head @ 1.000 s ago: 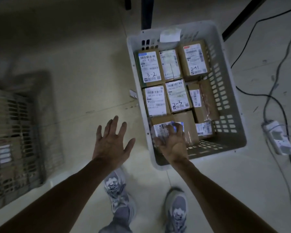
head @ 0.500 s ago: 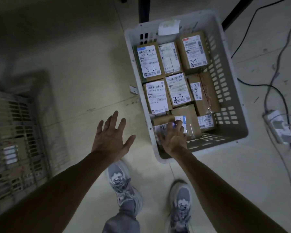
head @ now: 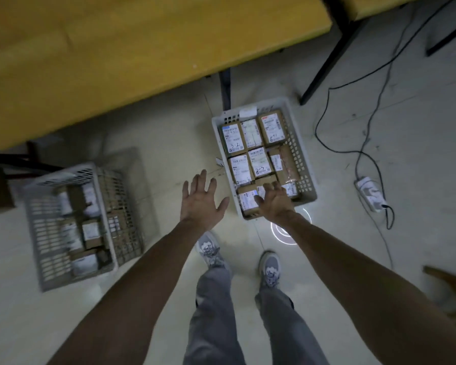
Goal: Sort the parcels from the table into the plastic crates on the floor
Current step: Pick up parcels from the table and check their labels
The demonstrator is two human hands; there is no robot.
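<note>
A white plastic crate (head: 302, 164) stands on the floor in front of me, packed with several brown parcels bearing white labels. My right hand (head: 274, 202) hovers over its near end, fingers spread, above the nearest parcel (head: 246, 201), holding nothing. My left hand (head: 201, 200) is open in the air left of that crate, over bare floor. A second white crate (head: 46, 233) with several parcels sits further left, blurred. The yellow table (head: 116, 48) fills the top of the view; no parcels show on it.
Black table legs (head: 225, 85) stand just behind the right crate. A white power strip (head: 370, 194) and black cables lie on the floor to the right. My two feet in grey shoes (head: 211, 250) are just below the hands. A wooden object pokes in at the right edge.
The view has risen and pulled back, so the table and left crate now show. My right hand has lifted off the near parcel and spread open. The left hand stays open.
</note>
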